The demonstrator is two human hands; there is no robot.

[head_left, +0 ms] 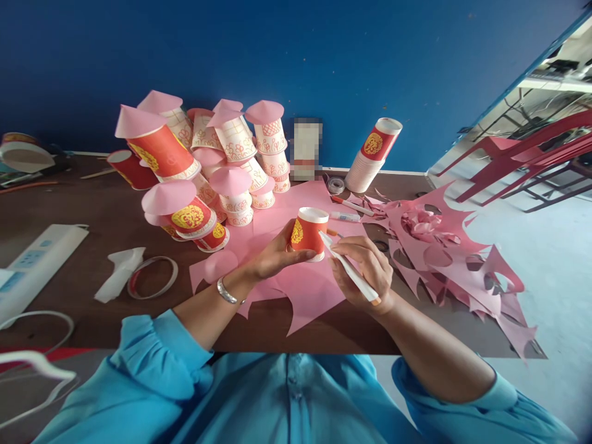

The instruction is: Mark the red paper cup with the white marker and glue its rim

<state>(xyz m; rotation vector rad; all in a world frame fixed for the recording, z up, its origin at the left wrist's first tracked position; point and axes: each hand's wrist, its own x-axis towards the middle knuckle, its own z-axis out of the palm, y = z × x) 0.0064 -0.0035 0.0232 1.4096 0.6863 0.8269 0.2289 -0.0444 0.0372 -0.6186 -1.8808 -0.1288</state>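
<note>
A red paper cup [311, 229] with a yellow emblem stands upright, white rim on top, wrapped by the fingers of my left hand [277, 251]. My right hand [365, 266] is closed around a white marker [352, 271] with an orange end. The marker's tip touches or nearly touches the cup's right side. Under both hands lies pink paper [314, 302] with cut-out edges. To the left rise several cup towers [231, 191] with pink paper cones, some red, some white with drawn patterns.
Pink scraps [444, 246] cover the table's right side. A cup stack [370, 157] leans at the back right, near a tape roll [335, 184] and another marker [354, 206]. A larger tape ring [152, 277] and a power strip [39, 265] lie left.
</note>
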